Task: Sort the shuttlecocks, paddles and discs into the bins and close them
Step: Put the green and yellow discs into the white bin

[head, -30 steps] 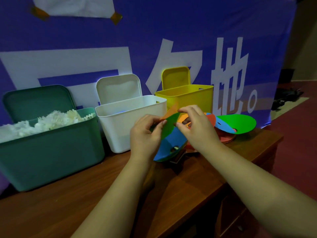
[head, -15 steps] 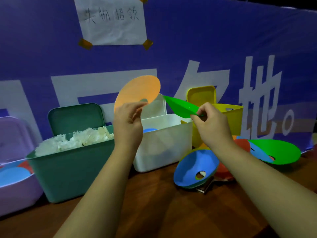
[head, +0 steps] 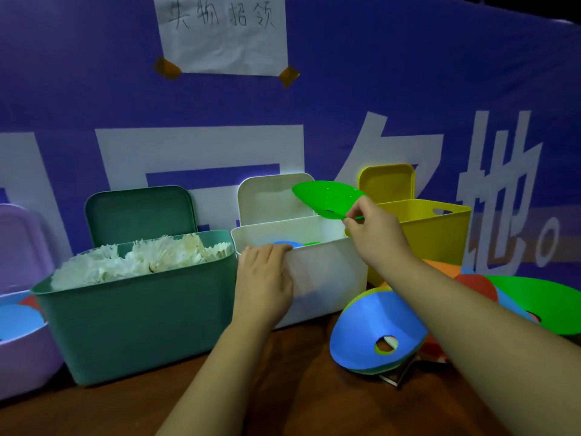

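Two hands work here: the left hand hooks its fingers over the front rim of the white bin, and the right hand pinches a green disc above that bin's right side. Steady the bin, centre the disc over the opening and release it low.

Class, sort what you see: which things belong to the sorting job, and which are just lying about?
Job: green disc, pinched by right hand; white bin, gripped by left hand; shuttlecocks in green bin; yellow bin; purple bin; blue disc.
Lying about: paper note; banner.
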A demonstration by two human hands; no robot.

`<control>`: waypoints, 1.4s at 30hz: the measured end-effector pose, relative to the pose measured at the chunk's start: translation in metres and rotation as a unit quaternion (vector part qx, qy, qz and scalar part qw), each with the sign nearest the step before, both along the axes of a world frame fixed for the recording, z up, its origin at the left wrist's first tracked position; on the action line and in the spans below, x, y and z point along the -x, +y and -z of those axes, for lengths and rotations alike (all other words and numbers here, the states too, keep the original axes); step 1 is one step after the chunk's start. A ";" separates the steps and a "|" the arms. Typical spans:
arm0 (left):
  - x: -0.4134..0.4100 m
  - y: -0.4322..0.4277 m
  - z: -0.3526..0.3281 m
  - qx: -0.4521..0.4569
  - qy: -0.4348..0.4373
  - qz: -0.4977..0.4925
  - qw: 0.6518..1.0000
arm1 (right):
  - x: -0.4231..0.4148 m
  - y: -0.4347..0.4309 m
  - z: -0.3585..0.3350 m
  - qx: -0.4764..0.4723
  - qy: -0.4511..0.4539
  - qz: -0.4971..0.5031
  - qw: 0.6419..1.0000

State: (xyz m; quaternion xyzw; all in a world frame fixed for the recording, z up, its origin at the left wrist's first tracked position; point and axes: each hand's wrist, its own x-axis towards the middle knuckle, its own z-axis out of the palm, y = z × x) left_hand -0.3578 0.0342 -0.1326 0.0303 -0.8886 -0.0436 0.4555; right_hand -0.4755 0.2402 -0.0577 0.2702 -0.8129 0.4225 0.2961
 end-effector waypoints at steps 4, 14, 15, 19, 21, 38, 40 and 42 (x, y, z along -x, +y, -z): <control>-0.001 -0.005 0.002 0.010 -0.007 0.000 1.000 | 0.008 -0.014 0.015 -0.112 -0.042 0.010 0.993; 0.004 0.043 0.003 0.021 0.030 0.065 0.997 | -0.045 0.060 0.061 -0.012 0.006 0.009 1.000; 0.004 0.056 0.004 -0.006 -0.004 0.110 0.994 | -0.050 0.072 0.065 -0.005 0.015 0.017 1.000; -0.003 0.110 0.017 -0.053 -0.293 0.286 0.911 | -0.066 0.112 0.082 0.007 0.046 0.050 0.998; -0.006 0.128 0.023 -0.018 -0.386 0.265 0.883 | -0.072 0.126 0.091 0.013 0.048 0.066 0.997; -0.015 0.098 -0.018 -0.091 -0.202 0.172 0.960 | -0.099 0.122 0.140 -0.170 -0.058 0.005 0.984; -0.019 0.094 -0.029 -0.080 -0.179 0.173 0.965 | -0.099 0.117 0.140 -0.196 -0.056 0.009 0.979; -0.022 0.088 -0.038 -0.072 -0.151 0.186 0.968 | -0.098 0.113 0.140 -0.208 -0.051 0.004 0.977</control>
